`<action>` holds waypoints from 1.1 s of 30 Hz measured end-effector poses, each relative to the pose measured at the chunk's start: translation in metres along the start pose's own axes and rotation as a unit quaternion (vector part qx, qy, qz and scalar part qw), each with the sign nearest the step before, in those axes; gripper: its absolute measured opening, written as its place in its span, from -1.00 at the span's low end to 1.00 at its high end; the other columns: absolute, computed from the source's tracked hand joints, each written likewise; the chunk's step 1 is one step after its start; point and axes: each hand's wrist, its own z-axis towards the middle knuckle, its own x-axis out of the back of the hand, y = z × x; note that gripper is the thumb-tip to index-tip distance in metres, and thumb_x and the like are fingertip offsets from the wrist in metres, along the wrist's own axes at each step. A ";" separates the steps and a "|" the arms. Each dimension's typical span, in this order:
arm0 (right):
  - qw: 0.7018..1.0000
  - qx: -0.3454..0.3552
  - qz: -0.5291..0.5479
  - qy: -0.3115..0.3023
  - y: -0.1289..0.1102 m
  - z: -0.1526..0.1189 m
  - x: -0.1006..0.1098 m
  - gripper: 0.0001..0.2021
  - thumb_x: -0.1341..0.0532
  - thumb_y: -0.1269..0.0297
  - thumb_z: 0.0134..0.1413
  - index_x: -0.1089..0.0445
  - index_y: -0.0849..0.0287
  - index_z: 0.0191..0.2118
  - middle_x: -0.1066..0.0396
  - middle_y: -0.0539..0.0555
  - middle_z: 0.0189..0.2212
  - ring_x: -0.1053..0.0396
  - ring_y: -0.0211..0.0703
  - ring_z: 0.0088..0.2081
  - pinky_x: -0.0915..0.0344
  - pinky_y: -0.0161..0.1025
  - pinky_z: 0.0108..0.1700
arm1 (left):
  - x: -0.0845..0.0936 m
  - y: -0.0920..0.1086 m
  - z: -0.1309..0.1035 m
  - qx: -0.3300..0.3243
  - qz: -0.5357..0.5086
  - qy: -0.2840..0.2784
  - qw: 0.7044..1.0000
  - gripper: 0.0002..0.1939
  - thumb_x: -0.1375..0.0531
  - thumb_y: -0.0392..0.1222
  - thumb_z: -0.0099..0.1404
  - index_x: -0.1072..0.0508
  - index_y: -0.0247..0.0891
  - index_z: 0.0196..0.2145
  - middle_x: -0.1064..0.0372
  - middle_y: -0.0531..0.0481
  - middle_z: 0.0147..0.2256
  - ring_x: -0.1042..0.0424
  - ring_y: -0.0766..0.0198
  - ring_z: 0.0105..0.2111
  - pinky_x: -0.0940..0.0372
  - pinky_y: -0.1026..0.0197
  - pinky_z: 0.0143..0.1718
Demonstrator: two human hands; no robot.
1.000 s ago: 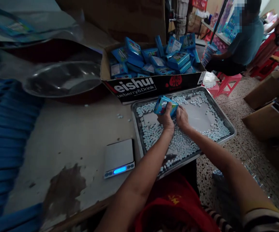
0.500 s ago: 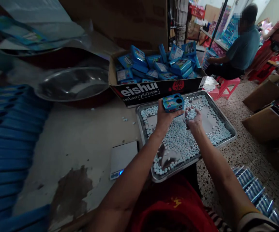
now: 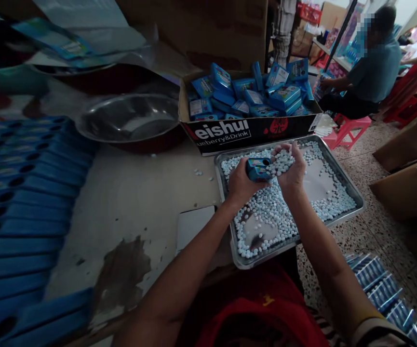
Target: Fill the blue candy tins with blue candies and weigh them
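My left hand is wrapped around a small blue printed box, which has a dark round hole in its top. It is tilted toward my right hand. My right hand is cupped and holds a heap of pale blue tablets, with the fingers up against the box's open end. Both hands are over a metal tray strewn with loose tablets of the same kind. My left forearm partly hides a flat digital scale on the table beside the tray.
Behind the tray, a carton is heaped with blue boxes. A metal basin stands left of it. Rows of blue boxes line the table's left side. Packs lie on the floor at right; a seated person works beyond.
My right hand has risen and come against the box with its tablets. The box has turned and tipped toward that hand. The whole view has shifted slightly left.
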 end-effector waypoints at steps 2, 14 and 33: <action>0.999 0.018 -0.031 0.004 0.001 -0.001 -0.001 -0.61 -0.31 -0.20 0.29 -0.45 0.04 -0.31 -0.48 0.00 -0.35 -0.56 -0.14 -0.24 -0.60 -0.16 -0.12 | 0.004 0.000 0.000 0.001 0.006 -0.007 1.000 -0.08 -0.72 0.00 -0.27 -0.41 -0.07 0.00 -0.57 -0.01 -0.14 -0.60 -0.19 -0.06 -0.41 0.02 -0.01; 0.994 0.009 -0.095 -0.051 0.008 0.024 -0.010 -0.42 -0.12 -0.38 0.39 -0.42 0.02 -0.39 -0.37 -0.02 -0.46 -0.43 -0.20 -0.38 -0.53 -0.20 -0.20 | 0.013 -0.001 -0.005 0.009 0.040 -0.062 0.997 -0.05 -0.73 0.03 -0.31 -0.44 -0.08 0.01 -0.55 -0.01 -0.19 -0.58 -0.16 -0.13 -0.39 0.03 -0.11; 0.556 0.097 -0.719 -0.405 -0.016 -0.057 0.125 0.16 -0.51 -0.47 -0.04 -0.31 0.16 0.51 0.04 0.51 0.62 0.08 0.65 0.62 -0.07 0.58 0.52 | 0.034 -0.051 0.007 -0.054 -0.098 -0.168 0.979 -0.09 -0.65 0.04 -0.10 -0.28 -0.12 0.08 -0.54 -0.02 -0.05 -0.58 -0.03 0.01 -0.46 0.02 0.06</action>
